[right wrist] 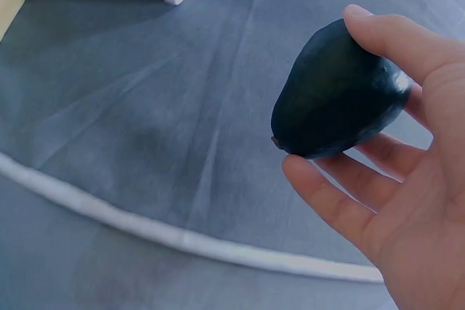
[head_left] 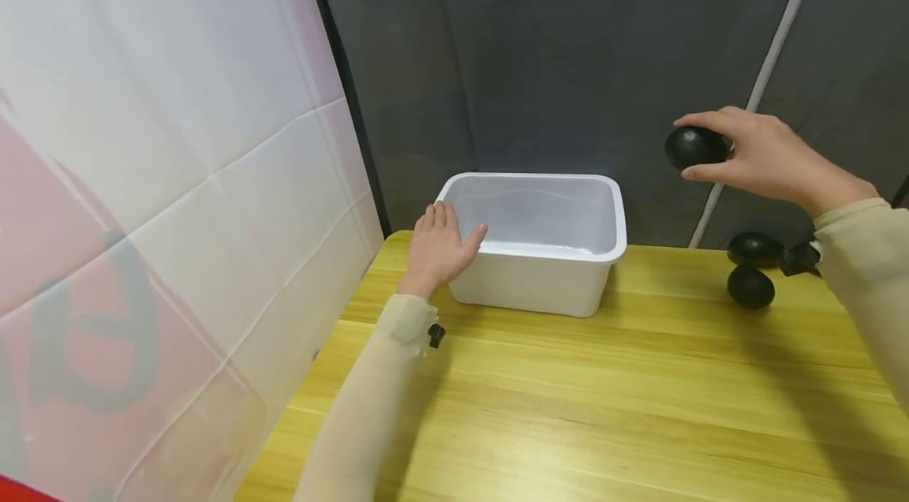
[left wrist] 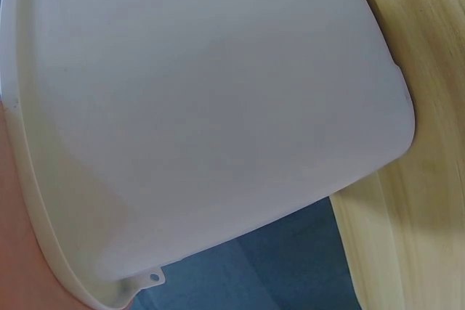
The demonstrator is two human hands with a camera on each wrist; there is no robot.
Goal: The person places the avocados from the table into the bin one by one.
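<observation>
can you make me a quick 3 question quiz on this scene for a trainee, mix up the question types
1. True or false: the white tub already has an avocado inside it.
2. Multiple choice: what does the right hand hold? A) a dark avocado B) a lemon C) a cup
3. How many avocados lie on the wooden table, and on which side of the tub?

Key
1. False; the tub's inside shows nothing in it.
2. A; the held avocado is gripped between thumb and fingers, up in the air, while the left hand rests on the tub's rim.
3. Two avocados on the table, to the tub's right.
</observation>
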